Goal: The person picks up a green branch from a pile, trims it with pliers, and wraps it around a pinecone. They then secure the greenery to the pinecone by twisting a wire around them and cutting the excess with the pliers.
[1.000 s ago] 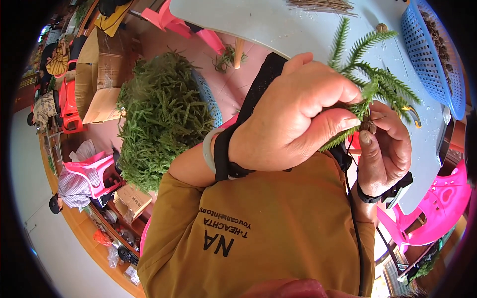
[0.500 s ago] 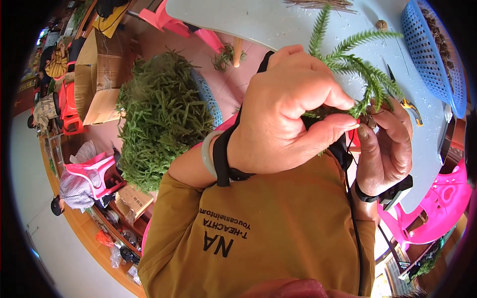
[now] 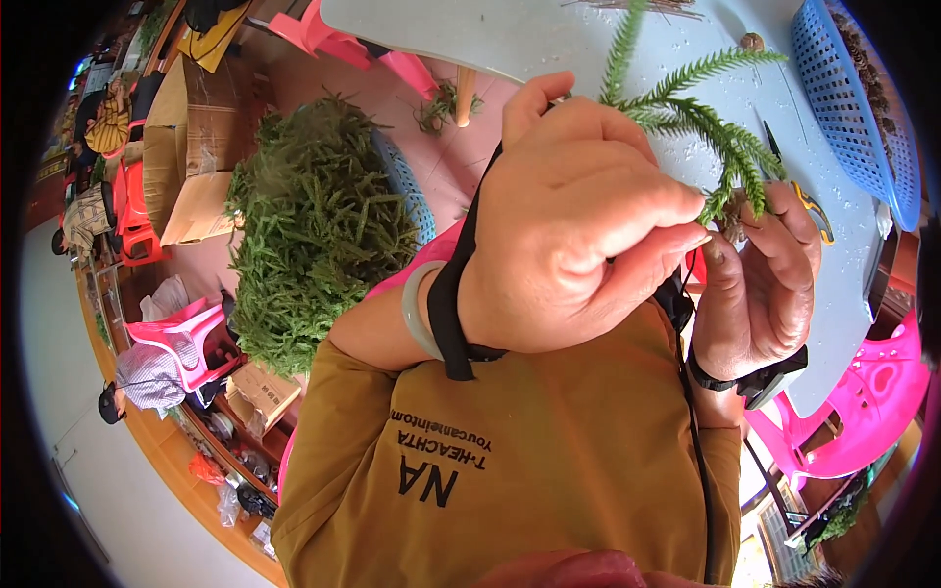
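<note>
In front of my chest, at the table edge, both hands meet on a green artificial-looking evergreen sprig (image 3: 720, 142) with several needled branches fanning up and right. My left hand (image 3: 578, 230) is closed, thumb and forefinger pinched at the sprig's base. Its other fingers are bent, one raised. My right hand (image 3: 760, 284) comes from the right, with thumb and fingertips closed about the lower end of the sprig. A small brown lump shows between those fingertips, mostly hidden; I cannot tell what it is.
A pale table (image 3: 549, 34) bears a blue basket (image 3: 833, 98) of brown cones, a single cone (image 3: 752, 41), thin brown sticks (image 3: 652, 8) and a yellow-handled cutting tool (image 3: 814, 214). On the left stand a heap of green sprigs (image 3: 319, 235), a cardboard box (image 3: 201, 147) and pink stools (image 3: 196, 338).
My left hand has turned slightly, and its raised finger stands further out. The sprig has shifted a little downward and left between my hands. Both hands keep their pinch.
</note>
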Demonstrator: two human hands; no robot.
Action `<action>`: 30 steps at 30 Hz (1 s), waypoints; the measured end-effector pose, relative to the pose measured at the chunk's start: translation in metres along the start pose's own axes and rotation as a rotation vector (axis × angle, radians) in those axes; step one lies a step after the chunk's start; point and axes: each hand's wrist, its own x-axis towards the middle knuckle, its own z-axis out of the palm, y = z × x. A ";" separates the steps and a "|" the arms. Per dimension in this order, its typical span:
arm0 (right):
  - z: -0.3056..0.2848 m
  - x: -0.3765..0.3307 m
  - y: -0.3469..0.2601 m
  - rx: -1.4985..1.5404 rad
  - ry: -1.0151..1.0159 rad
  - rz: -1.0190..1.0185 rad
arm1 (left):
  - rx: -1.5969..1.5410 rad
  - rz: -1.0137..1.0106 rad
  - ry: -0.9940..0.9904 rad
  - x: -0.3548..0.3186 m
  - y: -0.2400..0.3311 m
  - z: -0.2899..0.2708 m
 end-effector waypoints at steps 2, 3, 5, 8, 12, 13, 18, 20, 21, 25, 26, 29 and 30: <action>0.000 -0.002 0.000 0.017 0.048 0.014 | 0.055 0.049 0.025 -0.002 0.000 0.003; -0.001 -0.002 0.000 0.016 0.049 0.014 | 0.082 0.074 0.037 -0.002 0.000 0.005; -0.005 0.000 -0.001 -0.033 -0.004 -0.021 | 0.126 0.103 0.065 -0.002 0.001 0.008; -0.003 0.000 -0.002 -0.017 -0.020 -0.014 | 0.218 0.156 0.125 -0.002 0.000 0.011; 0.002 -0.003 -0.004 0.101 0.019 0.047 | 0.397 0.267 0.236 -0.006 -0.001 0.020; 0.003 -0.003 -0.004 0.140 0.035 0.060 | 0.390 0.276 0.237 -0.005 -0.002 0.020; -0.001 -0.003 0.000 0.251 0.031 0.054 | 0.353 0.284 0.230 -0.003 -0.002 0.019; 0.000 -0.004 0.000 0.289 0.039 0.086 | 0.343 0.279 0.226 -0.003 -0.002 0.020; 0.000 -0.005 -0.001 0.325 0.052 0.115 | 0.341 0.279 0.222 -0.003 -0.003 0.020; 0.003 -0.008 -0.004 0.330 0.128 0.172 | 0.325 0.279 0.210 -0.002 -0.006 0.021; 0.003 -0.008 -0.005 0.314 0.160 0.185 | 0.312 0.280 0.203 -0.002 -0.006 0.022; 0.004 -0.009 -0.003 0.224 0.164 0.080 | 0.285 0.273 0.168 -0.002 -0.006 0.020; 0.004 -0.009 -0.003 0.178 0.167 0.028 | 0.271 0.267 0.139 -0.001 -0.006 0.018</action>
